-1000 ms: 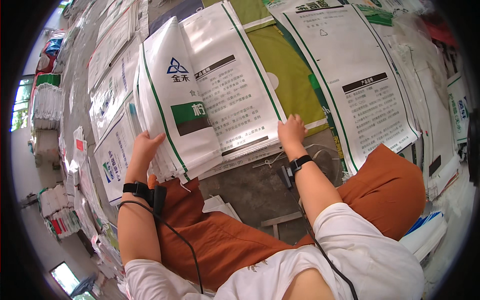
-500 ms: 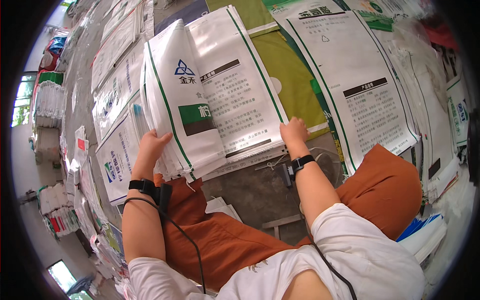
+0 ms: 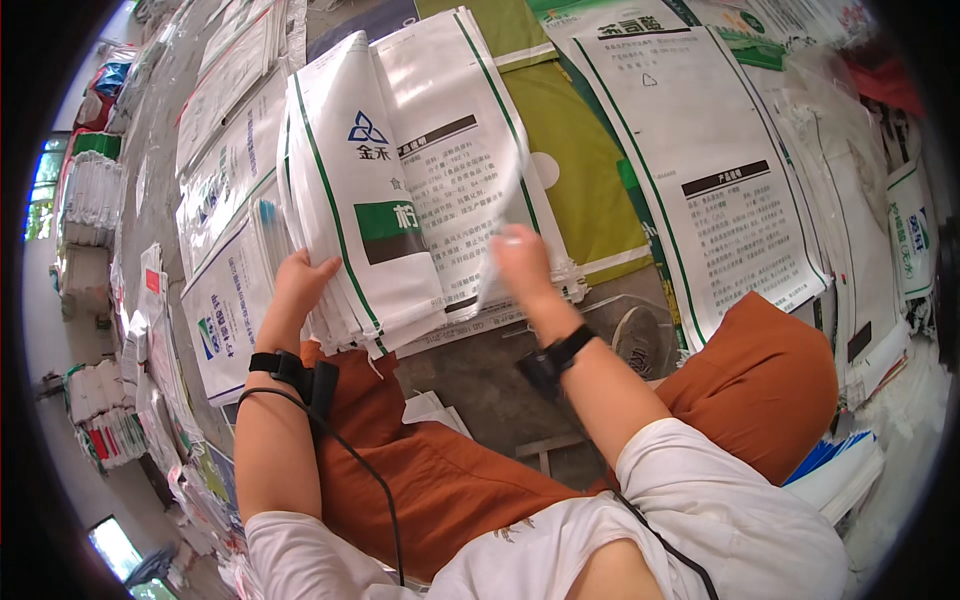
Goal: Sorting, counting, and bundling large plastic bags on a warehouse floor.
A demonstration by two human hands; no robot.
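Note:
A stack of flat white printed bags with green stripes lies before me, the left ones folded over [image 3: 345, 190]. My left hand [image 3: 303, 282] is closed on the left edge of the folded bags, thumb on top, its other fingers partly hidden. My right hand [image 3: 522, 265], somewhat blurred, pinches the right edge of the top bag [image 3: 470, 190]. That edge is raised and curves up off the bags beneath it.
Olive-green bags [image 3: 575, 165] lie to the right of the stack, then another pile of white bags [image 3: 700, 180]. More white bags [image 3: 225, 300] lie at the left. Folded bundles [image 3: 95, 200] stand along the far left. A shoe [image 3: 640, 340] shows below the olive bags.
My right hand has moved left, carrying the top bag's right edge up and inward and uncovering the bag edges below. My left hand stays nearly in place.

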